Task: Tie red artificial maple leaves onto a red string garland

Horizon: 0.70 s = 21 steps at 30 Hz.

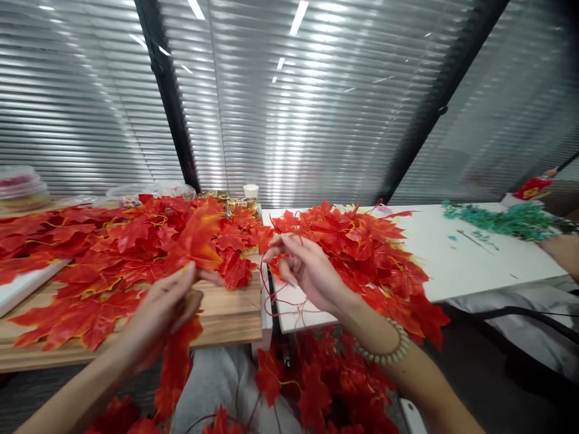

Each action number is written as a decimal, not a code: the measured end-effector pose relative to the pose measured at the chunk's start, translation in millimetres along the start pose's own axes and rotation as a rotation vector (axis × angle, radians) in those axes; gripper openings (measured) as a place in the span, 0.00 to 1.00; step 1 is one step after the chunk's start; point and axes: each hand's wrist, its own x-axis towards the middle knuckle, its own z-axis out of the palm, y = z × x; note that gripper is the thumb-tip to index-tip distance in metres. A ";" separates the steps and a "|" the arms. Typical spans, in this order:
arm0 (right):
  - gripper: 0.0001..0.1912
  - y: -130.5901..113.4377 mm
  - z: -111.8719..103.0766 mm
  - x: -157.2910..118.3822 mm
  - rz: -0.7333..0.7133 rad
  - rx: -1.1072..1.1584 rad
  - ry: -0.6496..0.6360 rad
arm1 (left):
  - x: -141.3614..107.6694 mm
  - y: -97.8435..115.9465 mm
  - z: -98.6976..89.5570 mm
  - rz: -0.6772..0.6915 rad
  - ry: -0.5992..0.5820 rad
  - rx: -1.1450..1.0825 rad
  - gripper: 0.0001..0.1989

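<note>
My left hand (174, 301) pinches an orange-red artificial maple leaf (199, 238) by its base; the leaf is smeared by motion. My right hand (312, 271), with a beaded bracelet (384, 352) on its wrist, has thumb and forefinger closed on a thin red cord (266, 295). Loops of that cord hang below the fingertips, in front of the gap between the two tables. Heaped maple leaves (136, 235) cover much of the wooden table on the left. Another heap of maple leaves (362, 241) lies on the white table, beyond my right hand.
More leaves (316, 386) hang or lie low around my lap. A paper cup (250, 191) and gold wrappers (242, 207) stand behind the left heap. Stacked plastic tubs (20, 190) are at far left. Green foliage (511, 220) lies at right, near another person's arm (563, 253).
</note>
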 end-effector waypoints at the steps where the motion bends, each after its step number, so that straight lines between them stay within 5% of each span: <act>1: 0.12 -2.2 0.8 2.2 0.002 0.011 0.001 | -0.1 2.2 13.7 0.002 -0.037 0.015 0.21; 5: 0.12 -14.9 2.9 6.5 -0.002 0.009 0.015 | 11.7 3.0 53.7 0.044 -0.206 0.016 0.18; 10: 0.14 -33.0 4.0 8.6 -0.056 -0.054 -0.014 | 27.9 1.1 70.7 0.137 -0.374 0.177 0.16; 16: 0.18 -62.3 0.3 22.5 -0.141 -0.210 0.170 | 34.2 6.7 60.0 0.213 -0.337 0.428 0.10; 21: 0.17 -72.2 -13.6 35.5 -0.169 -0.277 0.211 | 32.5 21.7 52.7 0.179 -0.137 0.278 0.13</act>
